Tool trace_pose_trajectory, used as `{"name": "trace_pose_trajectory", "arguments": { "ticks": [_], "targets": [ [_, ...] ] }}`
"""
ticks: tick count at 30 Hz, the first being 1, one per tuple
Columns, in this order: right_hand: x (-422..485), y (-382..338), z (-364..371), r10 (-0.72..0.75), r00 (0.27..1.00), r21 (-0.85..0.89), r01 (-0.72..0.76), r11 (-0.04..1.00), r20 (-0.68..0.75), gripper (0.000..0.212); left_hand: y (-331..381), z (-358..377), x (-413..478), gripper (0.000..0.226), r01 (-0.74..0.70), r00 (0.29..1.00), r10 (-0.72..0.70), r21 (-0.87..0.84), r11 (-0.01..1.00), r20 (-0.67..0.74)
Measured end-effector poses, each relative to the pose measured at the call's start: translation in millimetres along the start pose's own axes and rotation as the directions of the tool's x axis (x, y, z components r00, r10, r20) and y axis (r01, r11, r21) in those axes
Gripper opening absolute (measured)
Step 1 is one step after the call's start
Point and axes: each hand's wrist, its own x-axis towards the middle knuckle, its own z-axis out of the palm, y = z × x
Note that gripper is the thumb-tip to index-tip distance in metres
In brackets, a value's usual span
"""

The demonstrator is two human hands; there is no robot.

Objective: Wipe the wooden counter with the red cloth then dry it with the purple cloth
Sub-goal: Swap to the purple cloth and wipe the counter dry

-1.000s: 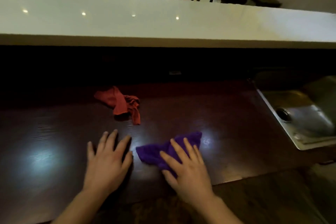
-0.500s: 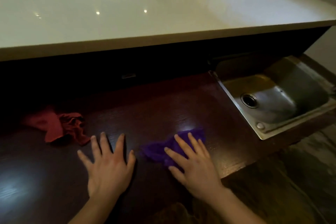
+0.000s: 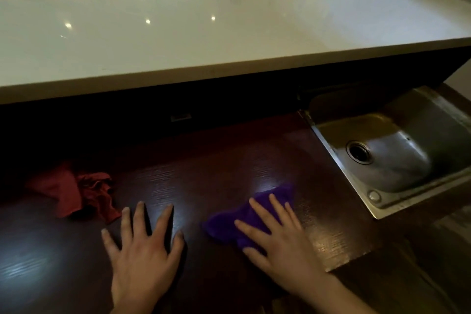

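My right hand [image 3: 277,239] lies flat with spread fingers on the purple cloth [image 3: 229,224], pressing it onto the dark wooden counter [image 3: 204,173] near the front edge. Flat on the bare wood just left of it rests my left hand [image 3: 142,250], fingers apart and holding nothing. The red cloth [image 3: 76,194] lies crumpled on the counter at the left, beyond my left hand and apart from it.
A steel sink [image 3: 397,150] with a round drain is set into the counter at the right. A raised white ledge [image 3: 204,41] runs along the back above a dark recess. Chairs and a table stand beyond it.
My right hand has slid the purple cloth to the right, toward the sink. My view has turned right, so the red cloth now sits further left. My left hand stays flat.
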Motion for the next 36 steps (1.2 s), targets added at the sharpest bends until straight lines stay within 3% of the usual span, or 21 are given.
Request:
{"name": "trace_pose_trajectory", "arguments": {
  "ticks": [2,6,9,14,16,18,20,23,26,27,29,31,32,34,36],
  "targets": [
    [17.1,33.2,-6.8,0.064,0.998,-0.030,-0.064,0.997,-0.017,0.052,0.8,-0.3,-0.4,0.066,0.007,1.000,-0.007,0.001,1.000,-0.004],
    [127.0,69.1,-21.7,0.431,0.902,0.005,-0.431,0.902,0.023,0.057,4.5,-4.4,-1.1,0.066,0.009,1.000,-0.009,-0.001,1.000,-0.005],
    [201.8,56.8,-20.5,0.477,0.878,0.057,-0.479,0.876,0.039,0.056,5.1,-4.7,-1.5,0.065,0.005,1.000,-0.005,0.007,1.000,-0.014],
    [233.4,-9.1,-17.8,0.337,0.940,0.048,-0.340,0.939,0.051,0.053,0.8,1.2,-1.1,0.063,-0.020,0.999,0.021,0.022,1.000,-0.047],
    [200.4,-52.0,-12.6,0.130,0.991,0.055,-0.130,0.990,0.012,0.053,-0.2,1.0,-1.2,0.064,-0.020,0.997,0.018,-0.027,0.999,-0.077],
    [151.1,-77.7,-5.2,-0.100,0.995,0.069,0.100,0.993,-0.008,0.052,-1.6,0.9,-0.6,0.065,-0.013,0.994,0.004,-0.078,0.997,-0.112],
    [123.8,-55.4,-5.3,-0.172,0.985,0.071,0.170,0.983,0.016,0.051,-4.7,4.4,-0.5,0.064,-0.007,0.992,-0.005,-0.098,0.995,-0.129],
    [130.4,25.9,-20.6,0.096,0.995,-0.008,-0.096,0.995,0.028,0.051,-6.2,6.0,-1.0,0.060,-0.014,0.994,0.006,-0.078,0.997,-0.110],
    [135.6,39.1,-27.2,0.392,0.920,0.014,-0.393,0.920,0.024,0.052,-4.3,3.7,-1.9,0.060,-0.021,0.997,0.018,-0.042,0.999,-0.075],
    [129.4,24.8,-21.7,0.405,0.914,0.006,-0.405,0.914,-0.004,0.052,-3.3,2.8,-1.5,0.061,-0.021,0.998,0.018,-0.039,0.999,-0.068],
    [102.0,-6.1,-9.0,0.238,0.971,0.018,-0.238,0.971,-0.036,0.052,-2.9,1.2,-2.0,0.061,-0.010,0.998,0.008,-0.030,0.999,-0.069],
    [70.5,5.2,-9.3,0.034,0.999,-0.004,-0.034,0.999,0.005,0.051,-3.2,0.2,-2.6,0.060,-0.006,0.998,0.004,-0.025,1.000,-0.068],
    [63.3,28.0,-14.4,0.041,0.999,-0.012,-0.041,0.999,-0.003,0.050,-3.5,0.7,-2.2,0.059,-0.009,0.998,0.007,-0.024,1.000,-0.062],
    [52.9,72.5,-25.1,0.281,0.959,-0.041,-0.282,0.958,-0.043,0.048,-4.2,2.7,-2.2,0.056,-0.013,0.999,0.011,-0.021,1.000,-0.053],
    [41.9,93.1,-30.7,0.530,0.848,-0.032,-0.530,0.847,-0.011,0.049,-3.4,3.3,-2.1,0.054,-0.014,0.999,0.013,-0.013,1.000,-0.050]
  ]
}}
